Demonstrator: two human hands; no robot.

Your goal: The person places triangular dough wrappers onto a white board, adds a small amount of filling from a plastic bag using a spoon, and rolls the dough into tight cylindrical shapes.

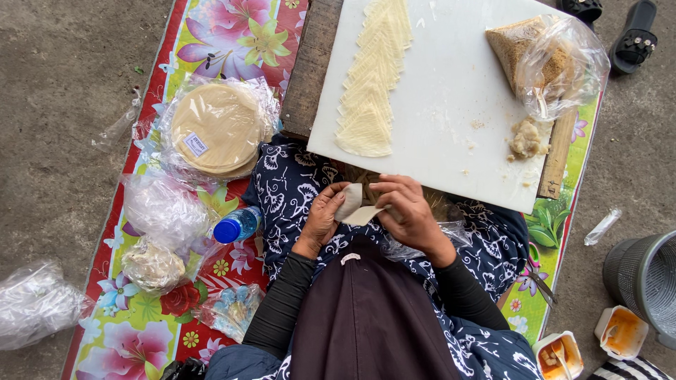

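Pale wrapper strip [355, 207], pinched between the closed fingers of the left hand [322, 217] and right hand [406, 210] just below the white cutting board [451, 105], probably folds best with edges kept aligned and taut.

At frame centre, the left hand [322, 214] and right hand [408, 210] fold a pale wrapper [354, 206] below the white board [451, 91].

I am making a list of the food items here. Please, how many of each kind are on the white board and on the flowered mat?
Row of cut wrappers: 1
Bag of brown filling: 1
Lump of filling: 1
Pack of round wrappers: 1
Blue-capped bottle: 1
Total: 5
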